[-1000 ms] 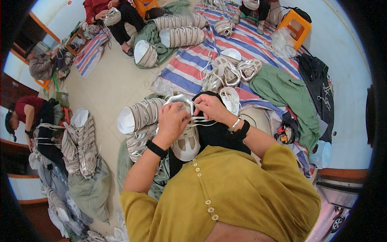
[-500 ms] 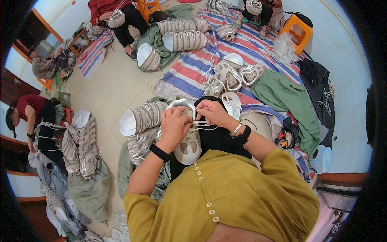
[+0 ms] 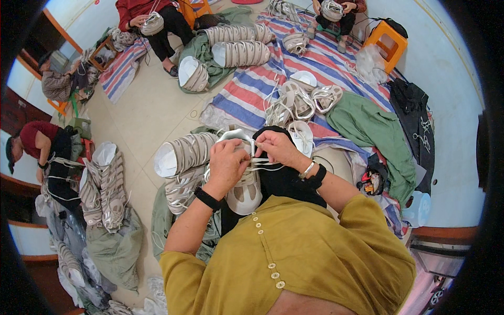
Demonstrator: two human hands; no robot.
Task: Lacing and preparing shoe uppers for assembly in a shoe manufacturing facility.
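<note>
A beige and white shoe upper (image 3: 244, 193) lies on my lap, toe toward me, its padded collar showing above my fingers. My left hand (image 3: 227, 160) is closed on its left side, thumb and fingertips bunched at the lacing edge. Opposite, my right hand (image 3: 278, 148) pinches a pale shoelace at the eyelets; the exact fingertip contact is too small to make out. Loose strands of the shoelace (image 3: 270, 167) trail to the right below the right hand, over my black trousers.
Nested shoe uppers (image 3: 190, 149) lie just left of my lap. More uppers (image 3: 299, 100) sit ahead on a striped sheet (image 3: 239, 100), beside a green cloth (image 3: 375, 134). An orange stool (image 3: 387, 42) stands far right. Several people sit around the room; one person (image 3: 39, 142) bends at left.
My hands and the shoe upper hold almost the same place. At the far right, a co-worker's hands now show around the upper they hold. The view has shifted very slightly.
</note>
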